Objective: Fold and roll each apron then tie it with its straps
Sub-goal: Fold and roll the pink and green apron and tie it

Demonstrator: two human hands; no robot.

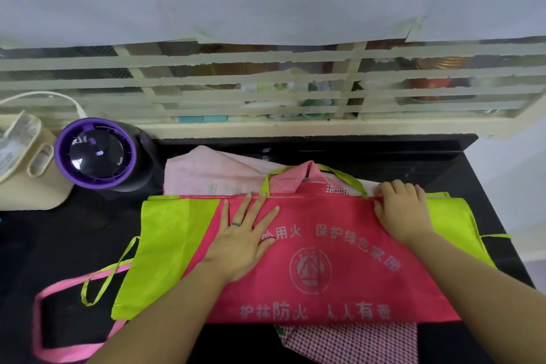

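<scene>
A pink apron [325, 263] with lime-green side panels and pale printed characters lies spread across the black table [59, 233]. My left hand [245, 233] rests flat on it, fingers straight, left of centre. My right hand [401, 210] has its fingers curled at the apron's far edge, pinching the fabric near the green neck loop [345, 176]. A green strap [103, 275] trails off the left side, and another strap end [493, 236] sticks out on the right.
Other aprons lie underneath: a pale pink one [206, 171] behind, a pink checked one [354, 343] at the front, a pink strap [47, 319] at left. A purple-rimmed round appliance [97, 152] and a beige container [26, 168] stand at back left. A slatted window frame runs behind.
</scene>
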